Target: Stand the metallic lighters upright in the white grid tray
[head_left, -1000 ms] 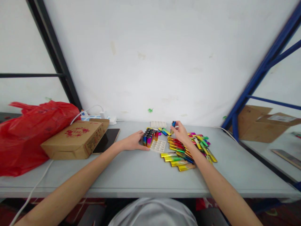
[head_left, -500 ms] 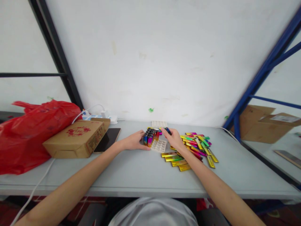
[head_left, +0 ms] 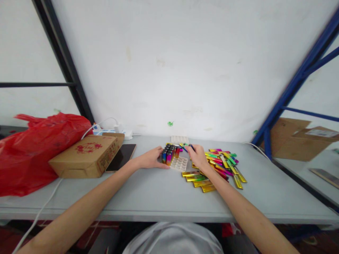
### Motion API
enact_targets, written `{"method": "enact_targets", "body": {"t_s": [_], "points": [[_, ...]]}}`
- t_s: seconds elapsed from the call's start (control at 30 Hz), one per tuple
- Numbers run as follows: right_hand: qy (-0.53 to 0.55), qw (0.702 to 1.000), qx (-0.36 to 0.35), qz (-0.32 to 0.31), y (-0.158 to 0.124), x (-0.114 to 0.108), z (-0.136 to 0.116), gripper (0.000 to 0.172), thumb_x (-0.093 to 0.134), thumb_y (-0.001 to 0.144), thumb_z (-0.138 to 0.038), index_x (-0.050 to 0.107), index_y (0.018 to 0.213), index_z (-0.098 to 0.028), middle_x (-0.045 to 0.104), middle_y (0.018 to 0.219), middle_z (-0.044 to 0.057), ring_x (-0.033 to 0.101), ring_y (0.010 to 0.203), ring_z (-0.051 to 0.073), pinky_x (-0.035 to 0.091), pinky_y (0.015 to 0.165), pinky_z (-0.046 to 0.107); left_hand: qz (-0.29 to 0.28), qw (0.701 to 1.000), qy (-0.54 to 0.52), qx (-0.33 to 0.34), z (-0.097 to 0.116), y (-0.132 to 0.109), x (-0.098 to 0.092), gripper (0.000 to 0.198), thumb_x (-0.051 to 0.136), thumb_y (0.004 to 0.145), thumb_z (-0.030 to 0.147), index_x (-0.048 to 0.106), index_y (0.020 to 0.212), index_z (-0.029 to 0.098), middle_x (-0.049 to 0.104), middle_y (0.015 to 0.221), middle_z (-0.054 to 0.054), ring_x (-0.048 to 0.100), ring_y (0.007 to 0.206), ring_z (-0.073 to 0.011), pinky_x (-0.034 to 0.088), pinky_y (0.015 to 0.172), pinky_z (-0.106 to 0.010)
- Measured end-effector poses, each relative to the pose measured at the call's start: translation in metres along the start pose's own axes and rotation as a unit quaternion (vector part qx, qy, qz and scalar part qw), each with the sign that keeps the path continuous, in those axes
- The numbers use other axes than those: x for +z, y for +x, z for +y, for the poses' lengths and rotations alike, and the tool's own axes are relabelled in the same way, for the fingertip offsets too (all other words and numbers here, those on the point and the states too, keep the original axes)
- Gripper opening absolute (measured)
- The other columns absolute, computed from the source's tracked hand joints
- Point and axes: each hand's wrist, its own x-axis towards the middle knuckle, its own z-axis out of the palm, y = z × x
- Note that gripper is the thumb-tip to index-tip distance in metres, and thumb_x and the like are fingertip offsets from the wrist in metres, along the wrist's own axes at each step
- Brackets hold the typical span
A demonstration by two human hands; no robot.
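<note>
A white tray [head_left: 180,164] with round pockets lies mid-table, its left part filled with several upright shiny multicoloured lighters [head_left: 169,154]. My left hand [head_left: 151,158] rests against the tray's left side, fingers curled round it. My right hand [head_left: 197,156] hovers just right of the tray, fingers pinched on a dark blue lighter [head_left: 190,146] near the tray's far right corner. A loose heap of gold, pink and green lighters [head_left: 219,166] lies flat on the table to the right of that hand.
A second white tray [head_left: 179,139] lies by the wall. A cardboard box [head_left: 86,156], a phone [head_left: 122,156], a red plastic bag [head_left: 31,148] and a power strip with white cable [head_left: 113,132] sit at left. Blue shelving [head_left: 286,95] stands at right.
My right hand has carried the blue lighter from above the heap leftward and down to the tray's right side. My left hand has stayed on the tray.
</note>
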Motion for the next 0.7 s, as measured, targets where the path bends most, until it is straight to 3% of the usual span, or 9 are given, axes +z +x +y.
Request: {"method": "enact_targets", "body": {"t_s": [0.23, 0.33, 0.47, 0.6, 0.7], "points": [[-0.021, 1.0, 0.001, -0.008, 0.0014, -0.0011, 0.0026, 0.053, 0.047, 0.095, -0.056, 0.044, 0.055, -0.023, 0.043, 0.051, -0.003, 0.043, 0.055, 0.014, 0.027, 0.056, 0.028, -0.002, 1.0, -0.003, 0.008, 0.0001, -0.0005, 0.0, 0.067, 0.075, 0.072, 0.077, 0.067, 0.105, 0.019, 0.061, 0.108, -0.008, 0.06, 0.098, -0.029, 0.051, 0.091, -0.039], [-0.042, 0.998, -0.032, -0.029, 0.0002, -0.0011, 0.0014, 0.049, 0.044, 0.1, -0.059, 0.051, 0.068, -0.023, 0.053, 0.06, -0.002, 0.05, 0.06, 0.016, 0.033, 0.06, 0.028, 0.003, 1.0, -0.01, 0.003, 0.0017, -0.001, -0.0011, 0.07, 0.076, 0.071, 0.076, 0.068, 0.108, 0.018, 0.062, 0.107, -0.009, 0.061, 0.099, -0.0302, 0.051, 0.09, -0.04], [-0.078, 0.988, -0.101, -0.087, -0.0013, -0.0011, 0.0002, 0.035, 0.039, 0.107, -0.049, 0.054, 0.087, -0.024, 0.061, 0.073, 0.0, 0.057, 0.068, 0.018, 0.041, 0.067, 0.028, -0.003, 1.0, -0.015, 0.005, 0.0022, -0.001, -0.0015, 0.07, 0.076, 0.071, 0.076, 0.069, 0.111, 0.018, 0.062, 0.11, -0.01, 0.061, 0.101, -0.0309, 0.051, 0.093, -0.04], [-0.154, 0.965, -0.185, -0.104, 0.0, -0.005, -0.0016, 0.038, 0.04, 0.108, -0.047, 0.055, 0.083, -0.023, 0.065, 0.088, 0.006, 0.06, 0.082, 0.02, 0.045, 0.076, 0.03, -0.006, 1.0, -0.016, 0.01, 0.0013, -0.0006, -0.001, 0.07, 0.076, 0.072, 0.074, 0.069, 0.114, 0.019, 0.062, 0.111, -0.009, 0.06, 0.103, -0.0307, 0.05, 0.097, -0.042], [-0.203, 0.955, -0.178, -0.122, 0.0006, -0.0095, -0.0031, 0.041, 0.044, 0.108, -0.048, 0.056, 0.078, -0.023, 0.066, 0.08, 0.005, 0.059, 0.075, 0.02, 0.042, 0.071, 0.03, -0.008, 1.0, -0.013, 0.007, 0.0003, -0.0008, -0.0006, 0.07, 0.076, 0.073, 0.075, 0.069, 0.113, 0.018, 0.062, 0.11, -0.009, 0.06, 0.103, -0.0307, 0.051, 0.096, -0.042]]}}
